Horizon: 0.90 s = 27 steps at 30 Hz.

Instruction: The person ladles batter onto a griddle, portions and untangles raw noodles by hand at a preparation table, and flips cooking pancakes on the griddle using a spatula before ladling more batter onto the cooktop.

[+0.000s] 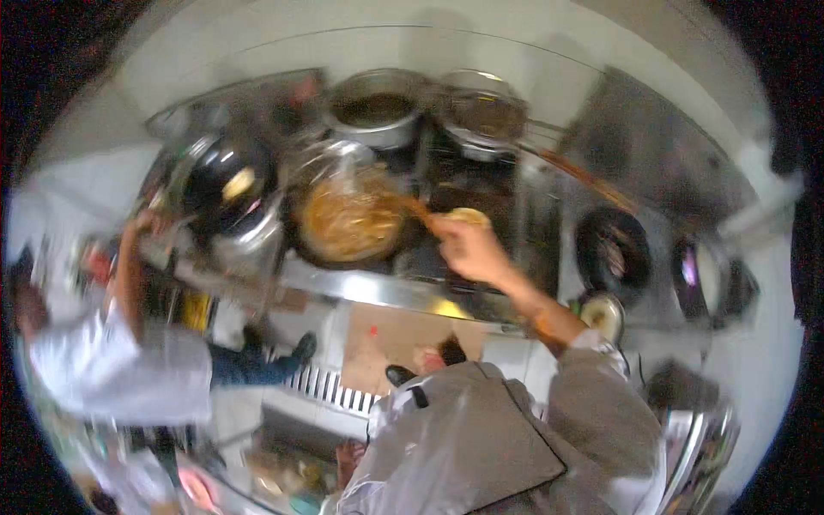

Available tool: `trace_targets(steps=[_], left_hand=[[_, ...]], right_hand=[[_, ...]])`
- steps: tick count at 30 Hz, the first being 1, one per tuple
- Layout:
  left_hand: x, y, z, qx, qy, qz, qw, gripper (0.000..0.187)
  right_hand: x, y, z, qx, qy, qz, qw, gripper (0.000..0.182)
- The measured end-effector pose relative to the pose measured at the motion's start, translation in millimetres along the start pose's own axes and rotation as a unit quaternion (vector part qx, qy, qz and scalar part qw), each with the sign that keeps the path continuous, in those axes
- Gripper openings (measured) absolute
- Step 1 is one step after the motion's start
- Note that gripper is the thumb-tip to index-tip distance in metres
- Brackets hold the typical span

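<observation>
My right hand (470,247) is closed around the orange-brown handle (419,209) of a stirring utensil. Its other end reaches into a wide pan of orange-brown food (350,216), where the head is hidden or blurred. Just beyond my knuckles sits a round yellowish thing (468,216), too smeared to name. What looks like my left hand (348,459) is low beside my body, partly covered by my grey clothing; its fingers are too blurred to read.
Behind the pan stand two metal pots (378,107). To the left, a co-worker (112,360) in white reaches towards a dark wok (227,184). On the right are a black pan (613,253), a pale bowl (601,318) and a long stick (584,176). Along the stove front runs a metal edge (378,287).
</observation>
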<state>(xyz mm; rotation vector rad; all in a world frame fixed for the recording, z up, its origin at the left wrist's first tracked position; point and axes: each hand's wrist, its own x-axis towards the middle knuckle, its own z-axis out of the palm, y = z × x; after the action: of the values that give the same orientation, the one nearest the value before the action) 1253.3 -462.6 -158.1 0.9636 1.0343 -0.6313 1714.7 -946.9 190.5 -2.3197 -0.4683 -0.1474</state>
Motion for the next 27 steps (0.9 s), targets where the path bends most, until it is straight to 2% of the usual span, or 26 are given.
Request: trace_targets(steps=[1,2,3,4,6,7,9,12,16,18,20,21,22,23,24,25,26,27], left_hand=[[-10,-9,3,-0.027,-0.003,-0.006,1.000,0.057],[-15,-21,2,-0.055,-0.002,-0.008,0.998,0.057],[-26,-30,5,-0.079,-0.009,-0.014,0.997,0.057],[-34,-37,6,-0.095,-0.008,-0.015,0.995,0.058],[-48,-50,15,-0.129,-0.006,-0.025,0.991,0.058],[-56,-55,20,-0.143,-0.005,-0.027,0.989,0.059],[-61,-70,21,-0.171,-0.007,-0.031,0.985,0.059],[-69,-89,27,-0.207,-0.014,-0.036,0.978,0.060],[-84,-107,35,-0.246,-0.025,-0.047,0.968,0.061],[-87,-112,35,-0.262,-0.038,-0.052,0.963,0.062],[-90,-114,34,-0.285,-0.067,-0.058,0.954,0.062],[-89,-113,34,-0.309,-0.098,-0.064,0.944,0.063],[-86,-111,34,-0.319,-0.117,-0.069,0.938,0.063],[-81,-110,35,-0.320,-0.118,-0.069,0.938,0.063],[-81,-102,45,-0.221,-0.033,-0.061,0.973,0.066],[-79,-104,45,-0.116,0.052,-0.052,0.991,0.070],[-79,-105,41,-0.114,0.051,-0.053,0.991,0.070],[-79,-100,35,-0.238,-0.091,-0.045,0.966,0.070]], right_hand=[[8,17,0,-0.010,0.046,-0.051,0.998,0.054],[12,15,-4,0.013,0.037,0.030,0.999,0.053],[19,19,0,0.013,0.090,-0.024,0.996,0.053],[25,0,-15,0.034,0.027,0.083,0.996,0.056],[43,41,-2,-0.001,0.055,-0.034,0.998,0.058],[43,33,-4,0.003,0.049,-0.043,0.998,0.058],[35,4,-7,0.124,-0.110,0.161,0.973,0.055],[23,6,5,0.343,-0.196,0.208,0.895,0.057],[16,-6,-10,0.429,-0.225,0.280,0.829,0.053],[8,-13,-26,0.416,-0.233,0.277,0.834,0.054],[2,-29,-51,0.343,-0.251,0.215,0.879,0.058],[2,-46,-69,0.276,-0.246,0.232,0.900,0.058],[4,-36,-64,0.276,-0.247,0.231,0.900,0.058],[4,-16,-54,0.152,-0.158,0.054,0.974,0.058],[2,-5,-50,0.019,-0.061,-0.126,0.990,0.058],[3,-37,-59,0.000,-0.080,-0.017,0.997,0.056],[2,-32,-57,-0.001,-0.079,-0.016,0.997,0.056],[3,-23,-49,0.027,-0.052,-0.040,0.997,0.056]])
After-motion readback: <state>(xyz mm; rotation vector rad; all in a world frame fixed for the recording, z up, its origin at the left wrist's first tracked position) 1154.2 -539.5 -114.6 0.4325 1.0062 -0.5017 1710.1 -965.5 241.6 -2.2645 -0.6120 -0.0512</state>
